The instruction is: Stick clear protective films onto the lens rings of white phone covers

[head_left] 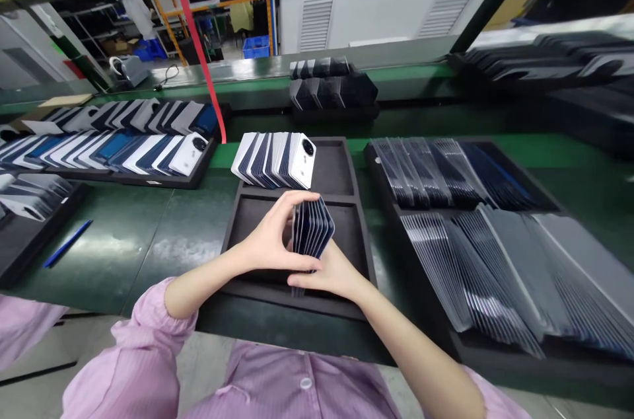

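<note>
A fanned stack of several thin dark phone back covers stands on edge between both of my hands. My left hand wraps round the stack from the left, fingers over its top. My right hand cups it from below and the right. The hands hover over the near compartment of a black foam tray. In the tray's far compartment leans a row of white phone back covers, the front one showing a round camera ring.
A black tray of dark glossy panels fills the right side. A tray of white and blue covers lies at the left. A blue pen rests on the green bench. A red strap hangs down behind. More stacked trays sit at the back.
</note>
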The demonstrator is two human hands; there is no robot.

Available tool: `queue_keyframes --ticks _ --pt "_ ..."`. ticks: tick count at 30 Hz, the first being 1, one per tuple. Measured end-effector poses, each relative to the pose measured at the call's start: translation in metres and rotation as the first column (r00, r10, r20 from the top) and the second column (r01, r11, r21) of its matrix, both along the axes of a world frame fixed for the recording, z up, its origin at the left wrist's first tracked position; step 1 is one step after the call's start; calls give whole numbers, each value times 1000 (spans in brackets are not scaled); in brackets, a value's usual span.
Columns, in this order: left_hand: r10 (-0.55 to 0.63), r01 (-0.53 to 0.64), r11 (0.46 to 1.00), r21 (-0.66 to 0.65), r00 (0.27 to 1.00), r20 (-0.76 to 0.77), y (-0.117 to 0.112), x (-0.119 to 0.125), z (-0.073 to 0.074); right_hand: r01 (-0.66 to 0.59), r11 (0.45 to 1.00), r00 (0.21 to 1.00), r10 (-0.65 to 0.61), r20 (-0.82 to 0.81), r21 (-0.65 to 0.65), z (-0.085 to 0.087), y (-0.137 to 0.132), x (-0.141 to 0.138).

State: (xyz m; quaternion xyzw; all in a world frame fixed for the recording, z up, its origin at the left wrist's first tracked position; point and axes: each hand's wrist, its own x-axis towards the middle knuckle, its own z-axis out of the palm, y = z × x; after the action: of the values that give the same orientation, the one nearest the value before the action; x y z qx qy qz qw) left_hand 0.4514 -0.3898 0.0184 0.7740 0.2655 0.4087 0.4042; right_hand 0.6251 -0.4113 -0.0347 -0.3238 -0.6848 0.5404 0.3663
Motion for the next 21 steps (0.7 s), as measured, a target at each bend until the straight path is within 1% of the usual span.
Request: queue_keyframes --ticks 1,2,3,5,11,17,21 --pt "-3 6 993 -119 1000 22 1 1 3 -3 999 1000 2 -26 -35 1 -2 0" --pt "-16 25 972 -233 999 38 1 1 5 -4 997 999 0 -49 -72 2 -4 1" --pt "-30 46 947 -318 998 56 2 2 6 -8 994 998 1 -67 -107 2 -6 2" --pt "-42 73 911 -406 996 84 5 4 6 -21 985 996 6 -89 -169 2 -8 3" --pt "-22 85 873 -480 990 136 9 5 -5 -52 952 992 15 -125 -300 0 -12 6" --pt "-20 136 818 -559 978 209 8 5 -11 -48 938 991 3 -132 -342 0 -11 7" --pt "-16 150 814 -562 972 236 7 3 -13 -81 926 986 21 -164 -369 -1 -11 7"
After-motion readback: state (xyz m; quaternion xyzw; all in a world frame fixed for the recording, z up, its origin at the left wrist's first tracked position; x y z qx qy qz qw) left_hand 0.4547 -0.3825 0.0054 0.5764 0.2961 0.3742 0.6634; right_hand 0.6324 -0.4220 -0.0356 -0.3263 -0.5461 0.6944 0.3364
